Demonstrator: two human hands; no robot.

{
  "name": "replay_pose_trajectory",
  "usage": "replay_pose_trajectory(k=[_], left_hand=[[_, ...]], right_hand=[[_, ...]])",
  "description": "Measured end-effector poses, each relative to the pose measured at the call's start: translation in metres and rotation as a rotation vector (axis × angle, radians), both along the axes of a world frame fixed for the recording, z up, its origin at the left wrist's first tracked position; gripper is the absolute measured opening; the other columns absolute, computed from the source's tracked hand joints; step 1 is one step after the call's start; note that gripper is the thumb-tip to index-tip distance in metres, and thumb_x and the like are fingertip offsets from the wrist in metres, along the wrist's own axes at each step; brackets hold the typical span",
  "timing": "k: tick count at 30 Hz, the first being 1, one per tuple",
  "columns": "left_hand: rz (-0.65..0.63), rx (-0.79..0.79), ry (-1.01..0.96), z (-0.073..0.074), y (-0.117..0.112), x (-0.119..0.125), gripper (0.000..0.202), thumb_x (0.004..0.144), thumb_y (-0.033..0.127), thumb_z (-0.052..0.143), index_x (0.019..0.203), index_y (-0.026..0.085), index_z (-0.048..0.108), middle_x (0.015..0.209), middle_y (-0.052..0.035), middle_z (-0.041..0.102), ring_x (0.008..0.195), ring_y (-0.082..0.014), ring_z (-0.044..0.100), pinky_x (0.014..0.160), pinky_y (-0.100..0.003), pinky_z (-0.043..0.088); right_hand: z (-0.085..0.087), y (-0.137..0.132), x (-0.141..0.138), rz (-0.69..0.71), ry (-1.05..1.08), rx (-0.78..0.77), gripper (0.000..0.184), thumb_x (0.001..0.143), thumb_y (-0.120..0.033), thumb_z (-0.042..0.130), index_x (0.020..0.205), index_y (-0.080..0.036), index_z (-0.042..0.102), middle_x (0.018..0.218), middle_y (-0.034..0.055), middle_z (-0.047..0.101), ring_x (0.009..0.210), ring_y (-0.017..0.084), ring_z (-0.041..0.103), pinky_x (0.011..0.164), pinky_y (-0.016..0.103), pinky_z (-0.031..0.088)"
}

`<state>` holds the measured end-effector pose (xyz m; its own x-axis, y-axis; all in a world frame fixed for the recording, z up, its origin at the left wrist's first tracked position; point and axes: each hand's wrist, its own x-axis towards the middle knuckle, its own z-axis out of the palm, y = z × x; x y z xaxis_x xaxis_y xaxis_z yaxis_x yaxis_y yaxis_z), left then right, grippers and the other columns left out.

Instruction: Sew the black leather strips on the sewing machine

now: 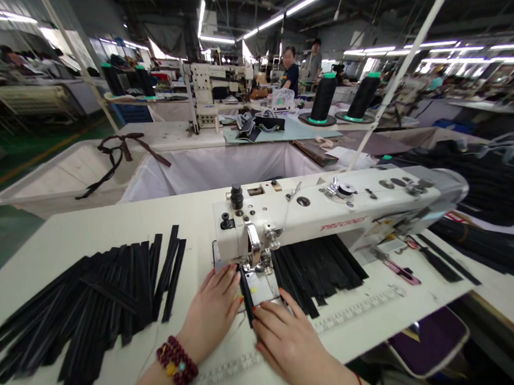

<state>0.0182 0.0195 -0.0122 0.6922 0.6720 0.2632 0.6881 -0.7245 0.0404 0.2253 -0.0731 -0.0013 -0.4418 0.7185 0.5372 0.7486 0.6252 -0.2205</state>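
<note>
A narrow black strip lies lengthwise under the needle area of a white sewing machine. My left hand rests flat on the left of it, fingers stretched out, fingertips touching the strip's edge close to the presser foot. At the strip's near end, my right hand has its index finger and thumb side against it, the other fingers spread on the table. What the right thumb does underneath is partly hidden. Left of my hands is a fanned pile of black strips. More black strips lie beneath the machine arm.
Pink-handled snips and a dark-handled tool lie right of the machine. A printed ruler scale runs along the table front. Behind stand a white-lined bin and black thread cones. Other people are in the background.
</note>
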Motion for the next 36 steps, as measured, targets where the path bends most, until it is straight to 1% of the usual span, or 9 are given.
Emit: replay_pose_trajectory(k=[4,6,11,18,24,29,31,33,36], left_hand=[[-0.007,0.037,-0.001,-0.001,0.007,0.000,0.040,0.099,0.028,0.045,0.129,0.010,0.063,0.129,-0.0168,0.068,0.123,-0.0321,0.061,0.105,-0.052,0.049],[-0.005,0.052,-0.001,-0.001,0.009,0.000,0.039,0.099,0.030,0.045,0.128,0.011,0.063,0.125,-0.0161,0.070,0.121,-0.0321,0.061,0.104,-0.051,0.050],[-0.019,0.044,-0.034,-0.001,0.011,-0.003,0.038,0.100,0.030,0.044,0.125,0.012,0.065,0.122,-0.0153,0.070,0.119,-0.0318,0.061,0.105,-0.051,0.049],[-0.034,-0.002,-0.042,0.002,0.013,-0.005,0.036,0.098,0.028,0.047,0.126,0.014,0.064,0.116,-0.0138,0.071,0.115,-0.0315,0.062,0.104,-0.050,0.049],[-0.042,-0.053,-0.045,0.006,0.014,-0.004,0.040,0.097,0.024,0.047,0.132,0.012,0.060,0.118,-0.0148,0.069,0.116,-0.0321,0.060,0.100,-0.050,0.051],[-0.051,-0.046,-0.047,0.005,0.015,-0.002,0.033,0.097,0.022,0.047,0.122,0.012,0.065,0.116,-0.0150,0.070,0.114,-0.0320,0.060,0.101,-0.051,0.049],[-0.041,-0.035,-0.046,0.004,0.016,-0.001,0.030,0.097,0.023,0.047,0.117,0.012,0.067,0.115,-0.0157,0.070,0.114,-0.0327,0.059,0.102,-0.051,0.049],[-0.027,-0.033,-0.047,0.004,0.016,-0.001,0.029,0.097,0.024,0.048,0.114,0.012,0.068,0.115,-0.0160,0.070,0.115,-0.0332,0.059,0.101,-0.051,0.049],[-0.013,-0.044,-0.043,0.006,0.016,0.000,0.029,0.097,0.026,0.049,0.115,0.014,0.068,0.115,-0.0150,0.070,0.118,-0.0332,0.058,0.101,-0.050,0.049]], right_hand=[[-0.006,0.011,0.001,0.004,-0.043,0.003,0.015,0.097,-0.019,0.060,0.111,-0.017,0.066,0.113,0.0066,0.071,0.112,0.021,0.061,0.124,0.047,0.013],[-0.008,0.017,0.002,0.015,-0.079,-0.011,0.018,0.096,-0.015,0.058,0.112,-0.017,0.066,0.115,0.0074,0.071,0.113,0.022,0.060,0.124,0.049,0.013],[-0.004,0.030,0.003,0.033,-0.148,-0.076,0.026,0.093,-0.011,0.058,0.118,-0.015,0.064,0.120,0.0089,0.069,0.114,0.023,0.059,0.124,0.050,0.013],[0.003,0.051,0.001,0.011,-0.199,-0.085,0.022,0.096,-0.012,0.057,0.116,-0.016,0.065,0.118,0.0088,0.068,0.111,0.023,0.059,0.121,0.051,0.023],[0.011,0.066,-0.005,-0.051,-0.282,-0.092,0.017,0.095,-0.012,0.060,0.110,-0.016,0.066,0.106,0.0086,0.069,0.100,0.023,0.062,0.109,0.045,0.037],[0.013,0.078,-0.009,-0.058,-0.292,-0.106,0.019,0.093,-0.010,0.059,0.110,-0.015,0.065,0.094,0.0073,0.069,0.092,0.025,0.062,0.098,0.044,0.042],[0.012,0.078,-0.010,-0.071,-0.284,-0.102,0.019,0.093,-0.009,0.058,0.110,-0.014,0.065,0.094,0.0079,0.069,0.092,0.025,0.062,0.098,0.044,0.042],[0.012,0.071,-0.009,-0.090,-0.267,-0.095,0.020,0.093,-0.008,0.057,0.110,-0.014,0.065,0.098,0.0089,0.069,0.093,0.025,0.061,0.098,0.044,0.041],[0.013,0.046,-0.003,-0.103,-0.218,-0.078,0.022,0.095,-0.010,0.055,0.114,-0.016,0.063,0.100,0.0082,0.068,0.093,0.023,0.060,0.098,0.042,0.040]])
